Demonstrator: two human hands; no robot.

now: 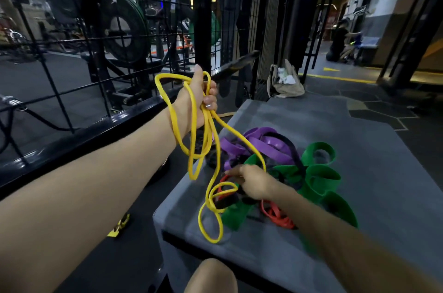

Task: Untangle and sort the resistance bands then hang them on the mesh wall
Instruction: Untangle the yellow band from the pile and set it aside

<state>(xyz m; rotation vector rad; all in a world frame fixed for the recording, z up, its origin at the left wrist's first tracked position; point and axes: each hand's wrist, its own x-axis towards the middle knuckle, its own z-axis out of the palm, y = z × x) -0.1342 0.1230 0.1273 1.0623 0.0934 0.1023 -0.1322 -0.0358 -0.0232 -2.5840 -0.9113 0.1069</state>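
My left hand is raised above the grey platform's left edge and grips thin yellow bands, whose loops drape over my wrist and hang down to the platform. Below, a tangled pile holds purple bands, wide green bands, red bands and a black band. My right hand reaches into the pile's left side, fingers curled at a red band where a yellow strand passes; its exact hold is hidden. The black mesh wall stands at the left.
The pile lies on a grey padded platform. A black rail runs along the foot of the mesh wall. A beige bag stands beyond the platform. Weight plates sit behind the mesh. A person crouches at the far right.
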